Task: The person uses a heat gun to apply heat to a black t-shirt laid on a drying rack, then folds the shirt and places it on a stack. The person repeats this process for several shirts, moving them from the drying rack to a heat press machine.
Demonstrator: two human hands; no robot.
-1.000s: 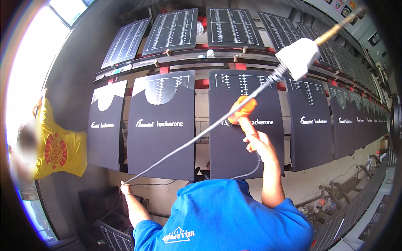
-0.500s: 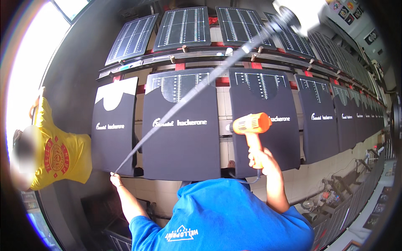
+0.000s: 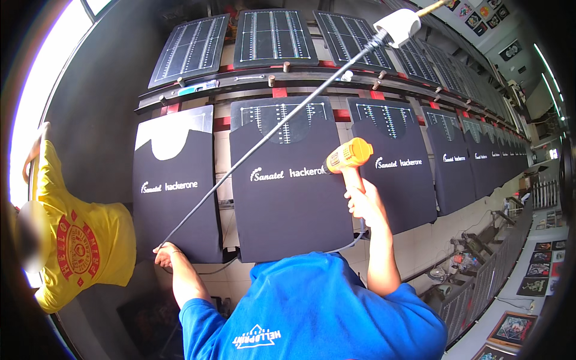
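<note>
Right hand (image 3: 367, 204): fingers wrapped about the grip of one orange heat gun (image 3: 354, 154), which sits just above the hand, nozzle to its left, over the end of a white print. Gap from nozzle to cloth: cannot be told. Left hand (image 3: 170, 255): fingers closed about one grey cord (image 3: 324, 89), which climbs away to the upper right, to a white fitting (image 3: 397, 27) well beyond both hands. Garments, dark, stretched on boards: one left of the right hand, the middle garment (image 3: 288, 216); one just above the left hand, the near-left garment (image 3: 174, 222); one behind and right of the right hand, the next garment (image 3: 402, 198); more further right. Condition — printing looks done on these three, each bearing white lettering; whether any print is dry or heated through cannot be judged. Far boards (image 3: 276, 39), beyond both hands: bare, no cloth on them.
</note>
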